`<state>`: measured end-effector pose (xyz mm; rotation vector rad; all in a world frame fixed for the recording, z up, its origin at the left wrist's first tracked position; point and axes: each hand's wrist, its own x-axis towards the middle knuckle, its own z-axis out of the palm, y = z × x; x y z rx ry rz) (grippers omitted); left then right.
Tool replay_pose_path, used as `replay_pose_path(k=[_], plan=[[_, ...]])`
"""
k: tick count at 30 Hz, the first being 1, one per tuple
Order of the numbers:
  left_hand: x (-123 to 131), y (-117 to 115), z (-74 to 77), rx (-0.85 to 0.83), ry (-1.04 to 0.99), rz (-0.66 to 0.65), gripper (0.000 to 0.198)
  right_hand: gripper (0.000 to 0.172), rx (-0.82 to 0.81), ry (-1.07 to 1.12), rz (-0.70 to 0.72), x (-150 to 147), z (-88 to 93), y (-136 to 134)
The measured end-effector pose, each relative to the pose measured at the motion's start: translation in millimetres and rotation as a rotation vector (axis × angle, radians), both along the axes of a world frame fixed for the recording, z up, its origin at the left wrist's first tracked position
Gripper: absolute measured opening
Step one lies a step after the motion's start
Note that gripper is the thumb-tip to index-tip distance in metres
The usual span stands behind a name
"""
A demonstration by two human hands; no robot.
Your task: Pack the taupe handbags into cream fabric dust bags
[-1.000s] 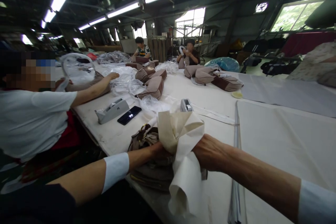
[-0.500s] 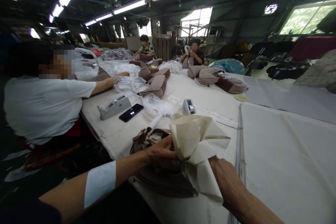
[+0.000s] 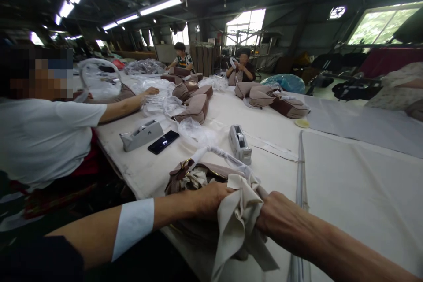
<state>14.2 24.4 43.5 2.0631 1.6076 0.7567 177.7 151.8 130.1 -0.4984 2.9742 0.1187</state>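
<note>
A taupe handbag [image 3: 191, 176] with a paper-wrapped handle lies open at the table's near edge. My left hand [image 3: 209, 200] rests on its opening, fingers closed on a cream cloth [image 3: 236, 220]. My right hand [image 3: 280, 222] grips the same cloth from the right, bunched in a fist. The cloth hangs crumpled between both hands and partly inside the bag, with a tail drooping over the table edge.
Two grey tape dispensers [image 3: 141, 134] [image 3: 240, 143] and a black phone [image 3: 163, 142] lie beyond the bag. More taupe bags [image 3: 194, 108] and plastic wrap sit further back. A person in a white shirt [image 3: 42, 141] sits at my left; two others work at the far end.
The cream cloth, held up in a tall bunch before, has come down into the bag's opening. Both hands dropped with it, and the bag's wrapped handle now shows.
</note>
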Motion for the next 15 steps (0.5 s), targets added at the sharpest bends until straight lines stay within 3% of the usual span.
replay_pose_path(k=[3,5,7,11,15], plan=[[1.9,4.4,-1.9,0.079,0.352,-0.192,0.008,0.022,0.041,0.012,-0.052,4.1,-7.1,1.5],[4.7,4.7,-2.4,0.112,0.425,-0.327,0.007,0.022,0.073,-0.015,-0.059,7.2,-13.5,0.0],[8.8,5.1,-2.5,0.125,0.457,-0.37,0.008,0.021,0.111,-0.018,-0.034,8.9,-18.7,-4.3],[18.8,16.3,-5.6,0.018,0.451,-0.245,0.009,0.021,0.196,0.131,0.043,7.6,-28.4,-14.5],[22.6,35.7,-21.4,-0.082,0.287,-0.066,0.015,0.021,0.189,0.339,0.112,5.9,-38.8,-18.1]])
